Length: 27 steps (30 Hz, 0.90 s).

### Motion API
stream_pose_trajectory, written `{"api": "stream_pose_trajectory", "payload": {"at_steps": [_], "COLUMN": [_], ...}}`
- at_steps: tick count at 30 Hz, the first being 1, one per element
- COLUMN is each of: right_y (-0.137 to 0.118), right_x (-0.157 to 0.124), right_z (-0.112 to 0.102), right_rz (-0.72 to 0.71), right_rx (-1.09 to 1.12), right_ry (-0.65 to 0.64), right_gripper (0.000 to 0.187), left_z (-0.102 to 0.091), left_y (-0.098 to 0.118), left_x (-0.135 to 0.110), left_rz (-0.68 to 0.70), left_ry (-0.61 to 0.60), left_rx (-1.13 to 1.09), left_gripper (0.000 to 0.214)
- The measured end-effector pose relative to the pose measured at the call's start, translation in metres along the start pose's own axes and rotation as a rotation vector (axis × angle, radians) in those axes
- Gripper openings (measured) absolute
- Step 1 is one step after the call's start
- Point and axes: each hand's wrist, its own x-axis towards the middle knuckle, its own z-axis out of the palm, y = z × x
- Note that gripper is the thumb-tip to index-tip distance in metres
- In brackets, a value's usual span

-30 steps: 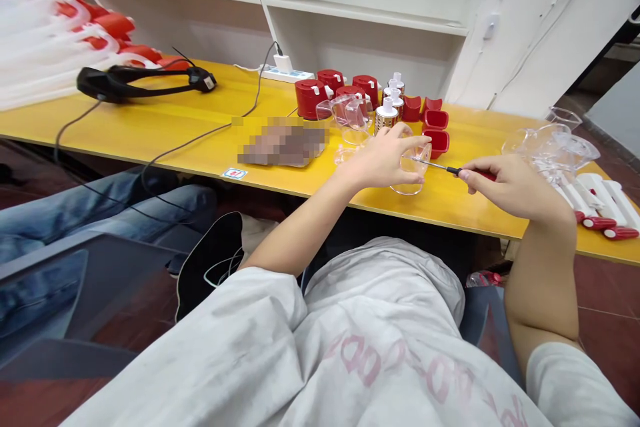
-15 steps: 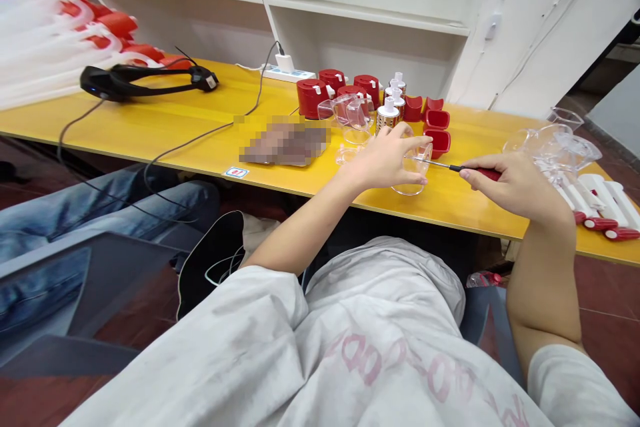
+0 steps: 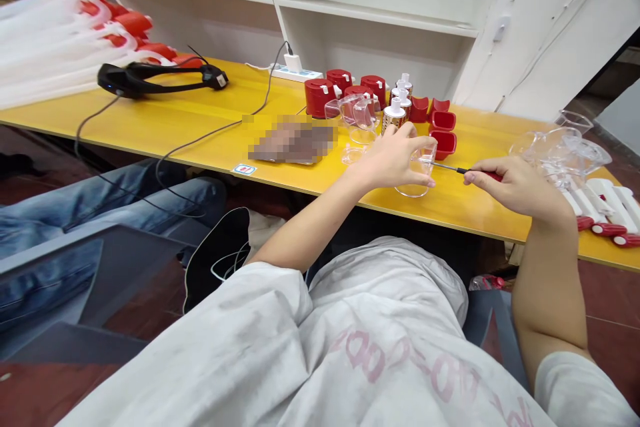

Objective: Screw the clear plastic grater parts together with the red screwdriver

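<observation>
My left hand (image 3: 397, 157) is wrapped round a clear plastic cup-like part (image 3: 413, 188) and steadies it on the yellow table. In my right hand (image 3: 517, 185) is a screwdriver (image 3: 457, 169) with a dark red and black handle. Its metal shaft points left and its tip meets the side of the clear part; the exact contact point is too small to make out. Just beyond my left hand stand metal perforated cylinders with white tops (image 3: 395, 113) and several red square cups (image 3: 444, 145).
Red round lids (image 3: 320, 99) and more clear parts (image 3: 357, 110) stand behind. Clear pieces (image 3: 565, 150) and white handles with red ends (image 3: 607, 210) lie at right. A black headset (image 3: 160, 80), its cable and a power strip (image 3: 300, 72) are on the left.
The view has shifted slightly, so everything appears a little further right. Both hands keep their hold on the clear part and the screwdriver.
</observation>
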Motion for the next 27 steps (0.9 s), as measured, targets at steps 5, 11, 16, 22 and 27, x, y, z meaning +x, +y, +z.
{"api": "stream_pose_trajectory", "payload": {"at_steps": [5,11,16,22,27], "right_y": [0.004,-0.002,-0.005,0.003,-0.003], "right_x": [-0.002,0.001,0.000,0.002,-0.002], "right_z": [0.004,0.005,0.000,-0.002,-0.003], "right_rz": [-0.086,-0.044,-0.032,-0.110,-0.033], "right_rx": [-0.050,0.015,-0.020,0.024,0.013], "right_ry": [0.112,0.093,0.073,0.111,0.079], "right_gripper": [0.028,0.035,0.038,0.025,0.030], "left_z": [0.000,-0.004,-0.007,-0.008,-0.006], "left_y": [-0.003,0.002,0.009,0.012,0.011], "left_x": [0.000,-0.003,-0.005,-0.006,-0.006], "left_rz": [0.006,-0.031,-0.069,-0.086,-0.089], "left_ry": [0.006,-0.011,-0.015,-0.012,-0.002], "left_rx": [-0.002,0.000,-0.003,0.001,0.005], "left_gripper": [0.095,0.093,0.093,0.090,0.089]}}
